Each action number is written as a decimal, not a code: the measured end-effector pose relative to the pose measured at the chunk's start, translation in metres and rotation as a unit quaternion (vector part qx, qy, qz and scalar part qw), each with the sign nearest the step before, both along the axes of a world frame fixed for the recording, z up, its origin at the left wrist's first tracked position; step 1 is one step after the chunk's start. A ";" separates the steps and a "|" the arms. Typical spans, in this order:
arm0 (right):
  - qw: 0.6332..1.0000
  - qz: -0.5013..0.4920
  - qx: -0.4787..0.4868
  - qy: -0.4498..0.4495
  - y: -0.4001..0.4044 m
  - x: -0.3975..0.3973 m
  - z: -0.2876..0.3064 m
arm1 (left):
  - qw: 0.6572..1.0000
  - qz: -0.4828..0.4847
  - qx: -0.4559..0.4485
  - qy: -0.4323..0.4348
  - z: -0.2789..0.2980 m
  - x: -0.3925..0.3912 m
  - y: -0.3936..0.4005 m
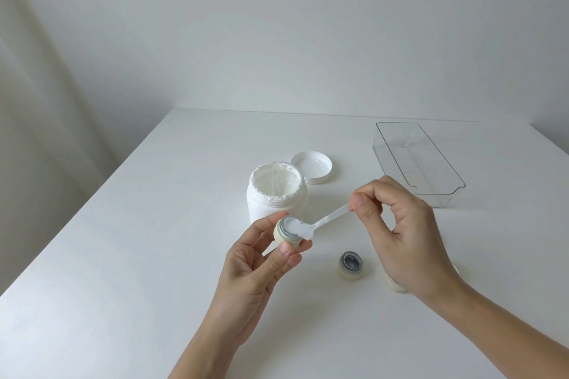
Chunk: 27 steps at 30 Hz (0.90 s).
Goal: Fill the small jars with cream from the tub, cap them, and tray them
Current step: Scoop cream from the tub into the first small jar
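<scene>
The small jar [288,232] is lifted off the tabletop [154,224] and tilted toward the right, so its cream-filled mouth faces the tool. The left hand [261,268] pinches it by the wall between thumb and fingertips, which leaves the rim free. The spatula [323,221], pinched at its far end by the right hand [397,237], rests its loaded tip on the jar's rim, likely to scrape or level the cream. The open tub [275,191] stands just behind the jar, within short reach for another scoop, its lid [312,167] lying upturned beside it. A second jar [351,264], still empty, waits near the right hand; another cream-coloured piece [395,288] shows partly under that wrist. The clear tray [421,160] sits well apart at the right, holding nothing yet.
</scene>
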State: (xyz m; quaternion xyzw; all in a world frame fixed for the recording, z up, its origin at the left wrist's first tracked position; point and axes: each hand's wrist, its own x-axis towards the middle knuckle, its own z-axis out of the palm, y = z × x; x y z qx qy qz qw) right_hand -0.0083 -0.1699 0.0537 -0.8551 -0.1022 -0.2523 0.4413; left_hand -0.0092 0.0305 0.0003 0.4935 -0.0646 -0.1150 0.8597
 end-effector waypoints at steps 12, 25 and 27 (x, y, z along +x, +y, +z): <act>1.000 -0.016 0.008 0.020 -0.005 0.014 0.006 | 1.000 -0.021 0.008 0.001 -0.001 -0.001 0.000; 0.999 0.013 -0.036 0.008 0.008 0.009 0.017 | 0.999 -0.029 0.039 -0.013 -0.002 -0.001 0.000; 0.999 -0.001 -0.041 0.006 0.008 0.011 0.018 | 0.998 -0.031 0.047 -0.017 -0.002 -0.001 0.000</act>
